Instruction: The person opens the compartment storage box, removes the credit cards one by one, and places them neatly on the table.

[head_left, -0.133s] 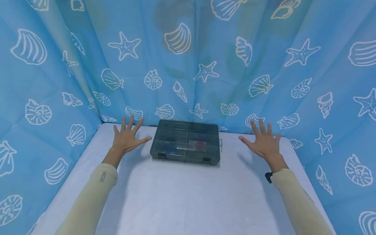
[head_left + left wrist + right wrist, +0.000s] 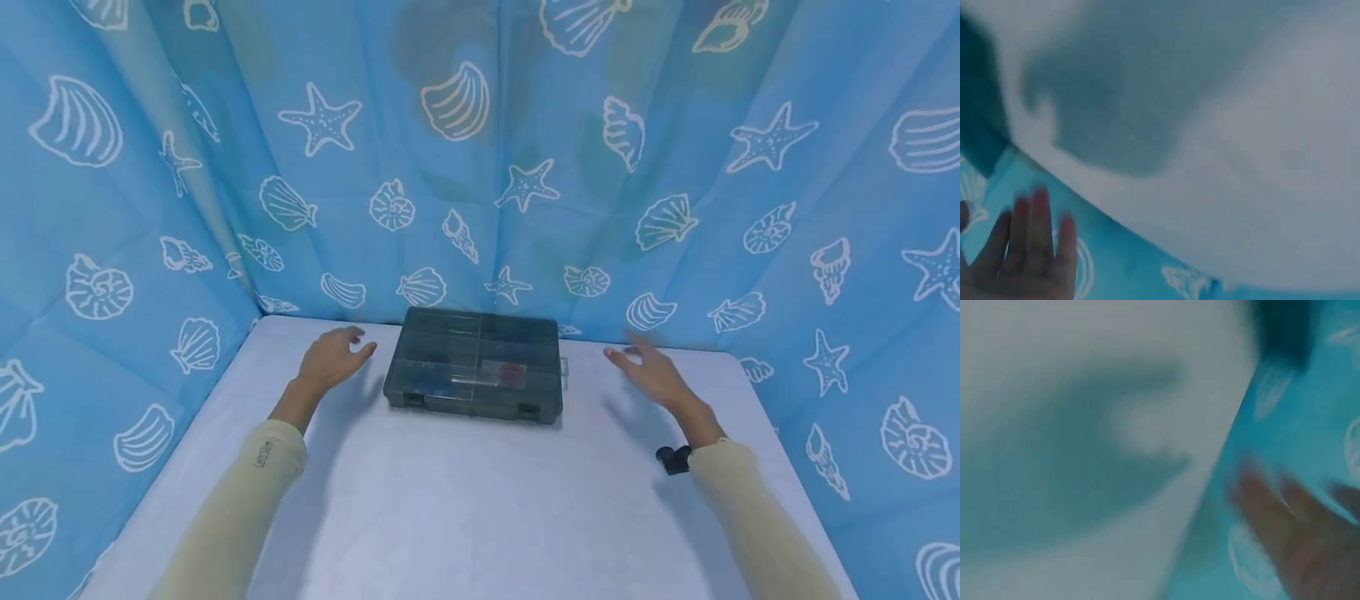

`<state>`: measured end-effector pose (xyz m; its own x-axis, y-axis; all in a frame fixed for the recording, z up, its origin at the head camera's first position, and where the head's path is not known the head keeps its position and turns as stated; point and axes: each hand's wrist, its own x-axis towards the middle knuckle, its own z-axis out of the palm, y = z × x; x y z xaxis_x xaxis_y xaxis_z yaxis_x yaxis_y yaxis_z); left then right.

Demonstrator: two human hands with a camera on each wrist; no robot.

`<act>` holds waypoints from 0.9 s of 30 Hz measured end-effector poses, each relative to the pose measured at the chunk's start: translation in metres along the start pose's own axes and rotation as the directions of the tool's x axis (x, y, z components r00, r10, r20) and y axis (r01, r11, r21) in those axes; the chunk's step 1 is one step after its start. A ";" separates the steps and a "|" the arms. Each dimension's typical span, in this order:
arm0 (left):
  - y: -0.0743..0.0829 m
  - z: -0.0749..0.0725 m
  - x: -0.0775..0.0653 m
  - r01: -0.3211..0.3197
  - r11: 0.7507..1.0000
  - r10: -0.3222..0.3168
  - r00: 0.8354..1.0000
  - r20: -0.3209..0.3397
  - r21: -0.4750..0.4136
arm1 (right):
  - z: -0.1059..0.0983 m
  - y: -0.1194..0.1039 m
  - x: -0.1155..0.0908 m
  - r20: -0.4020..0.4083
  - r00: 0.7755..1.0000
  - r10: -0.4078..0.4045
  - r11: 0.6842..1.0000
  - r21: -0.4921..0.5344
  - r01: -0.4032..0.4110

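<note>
A dark grey see-through compartment case (image 2: 442, 342) with two front latches lies closed at the far side of the table. Blue and red things show dimly through its lid. To its left hovers my left hand (image 2: 327, 360), fingers relaxed and slightly bent, holding nothing. My right hand (image 2: 654, 375) hangs over the tabletop on the other side, also apart from the case and holding nothing. In the left wrist view the fingers (image 2: 1038, 234) are blurred; the right wrist view shows the right hand (image 2: 1304, 544) blurred as well.
A white tabletop (image 2: 480, 500) spreads beneath the case and both arms. Blue curtains (image 2: 480, 233) printed with white shells and starfish enclose it at the back and sides. A clear tab (image 2: 565, 367) sticks out at the case's right end. Something black (image 2: 673, 460) sits at the right wrist.
Both hands have gone from widely spread fingers to loosely bent ones, with the fingers drawn in and the wrists turned. The case has stayed in place.
</note>
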<state>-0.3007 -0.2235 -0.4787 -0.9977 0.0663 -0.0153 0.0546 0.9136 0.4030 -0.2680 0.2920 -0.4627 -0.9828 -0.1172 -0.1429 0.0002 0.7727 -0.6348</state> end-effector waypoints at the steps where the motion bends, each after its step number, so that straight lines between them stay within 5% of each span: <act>1: 0.003 0.004 0.000 0.049 0.993 -0.044 0.998 0.049 -0.110 | 0.008 -0.004 0.000 0.092 0.996 0.022 0.987 0.159 -0.037; 3: 0.009 0.013 0.002 0.185 0.922 -0.134 0.977 0.168 -0.341 | 0.026 -0.012 0.002 0.252 0.966 0.057 0.909 0.387 -0.154; 5: 0.015 0.022 0.004 0.313 0.813 -0.197 0.941 0.275 -0.490 | 0.042 -0.016 0.007 0.339 0.938 0.067 0.833 0.498 -0.240; 7: 0.019 0.030 0.005 0.393 0.724 -0.237 0.913 0.331 -0.566 | 0.054 -0.018 0.011 0.341 0.936 0.088 0.794 0.544 -0.273; 9: 0.021 0.034 0.004 0.431 0.677 -0.262 0.899 0.351 -0.597 | 0.062 -0.019 0.013 0.320 0.942 0.100 0.791 0.548 -0.270; 14: 0.019 0.034 0.001 0.452 0.629 -0.268 0.890 0.370 -0.632 | 0.070 -0.025 0.011 0.262 0.955 0.139 0.843 0.475 -0.253; 18: 0.017 0.028 -0.002 0.464 0.595 -0.249 0.882 0.399 -0.656 | 0.073 -0.026 0.006 0.250 0.957 0.144 0.844 0.474 -0.251; 23: 0.019 0.025 -0.005 0.467 0.605 -0.262 0.882 0.392 -0.645 | 0.078 -0.019 0.001 0.260 0.955 0.142 0.794 0.546 -0.266; 27: 0.016 0.027 -0.007 0.458 0.626 -0.246 0.884 0.398 -0.631 | 0.088 -0.011 -0.020 0.365 0.925 0.103 0.711 0.623 -0.325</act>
<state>-0.2918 -0.1981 -0.4968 -0.8790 -0.0061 -0.4768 -0.4486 0.3497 0.8225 -0.2324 0.2311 -0.5193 -0.8417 -0.2567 -0.4751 0.4349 0.1993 -0.8781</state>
